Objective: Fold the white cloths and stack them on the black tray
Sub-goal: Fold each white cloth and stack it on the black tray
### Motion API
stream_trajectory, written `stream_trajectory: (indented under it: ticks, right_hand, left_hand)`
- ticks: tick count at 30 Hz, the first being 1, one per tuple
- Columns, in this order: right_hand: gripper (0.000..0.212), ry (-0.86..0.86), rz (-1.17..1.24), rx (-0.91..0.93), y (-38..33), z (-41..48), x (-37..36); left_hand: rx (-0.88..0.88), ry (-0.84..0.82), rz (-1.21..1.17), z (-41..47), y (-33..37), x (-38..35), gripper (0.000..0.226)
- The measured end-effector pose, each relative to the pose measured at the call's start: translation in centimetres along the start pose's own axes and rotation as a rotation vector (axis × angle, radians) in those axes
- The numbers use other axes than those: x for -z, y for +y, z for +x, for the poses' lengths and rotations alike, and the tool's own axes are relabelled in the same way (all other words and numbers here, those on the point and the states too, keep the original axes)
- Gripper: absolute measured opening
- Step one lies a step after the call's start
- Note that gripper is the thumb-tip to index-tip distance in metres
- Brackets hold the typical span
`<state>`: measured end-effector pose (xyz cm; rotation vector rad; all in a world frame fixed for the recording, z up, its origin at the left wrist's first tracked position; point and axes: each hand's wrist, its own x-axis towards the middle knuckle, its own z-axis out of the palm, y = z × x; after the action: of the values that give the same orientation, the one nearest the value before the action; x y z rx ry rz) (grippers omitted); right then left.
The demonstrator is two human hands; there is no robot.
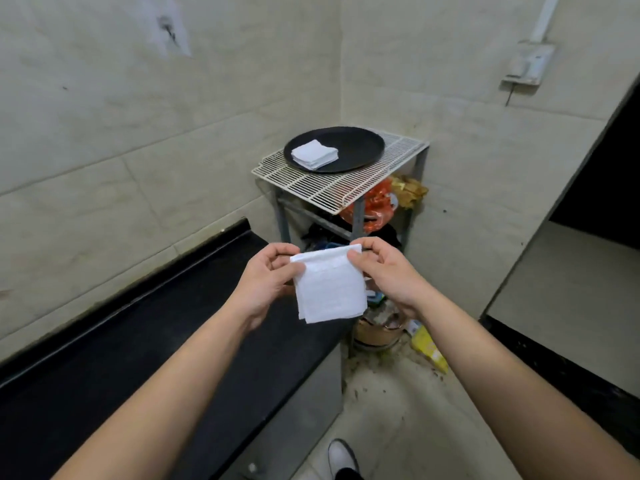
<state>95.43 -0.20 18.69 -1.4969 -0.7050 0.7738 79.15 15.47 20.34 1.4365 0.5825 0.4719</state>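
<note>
A folded white cloth hangs in the air in front of me, held by its top edge. My left hand pinches its upper left corner and my right hand pinches its upper right corner. Farther off, a round black tray lies on a white wire rack in the corner. A small stack of folded white cloths sits on the tray's left part.
A black countertop runs along the left wall below my left arm. Under the wire rack are an orange bag, a basket and clutter on the floor. A dark doorway opens on the right. My shoe shows at the bottom.
</note>
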Motion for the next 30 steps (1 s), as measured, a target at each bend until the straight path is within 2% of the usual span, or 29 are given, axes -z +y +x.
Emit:
stream_trajectory:
  ticks: [4,9,12,18,26,30]
  right_hand:
    - [0.014,0.019,-0.049,0.006,-1.2,5.9,3.9]
    - [0.025,0.097,-0.077,0.02,-4.4,14.5,8.3]
    - [0.021,0.146,-0.053,0.06,-6.4,19.5,10.7]
    - [0.026,0.128,-0.044,0.044,-7.1,26.8,13.6]
    - [0.018,0.032,-0.182,0.02,-7.0,38.7,15.1]
    - [0.011,-0.071,-0.167,-0.011,-6.9,47.1,14.9]
  left_hand:
    - [-0.059,0.018,-0.028,7.3,0.4,-2.3,0.025]
    - [-0.09,0.026,-0.058,16.7,2.7,-4.4,0.026]
    - [-0.14,0.03,-0.102,21.9,4.8,-5.6,0.026]
    - [-0.127,0.111,-0.111,29.4,5.7,-7.0,0.025]
    - [-0.086,0.289,-0.092,38.6,5.4,-6.2,0.028]
    - [0.001,0.496,-0.119,44.2,5.3,-5.3,0.028]
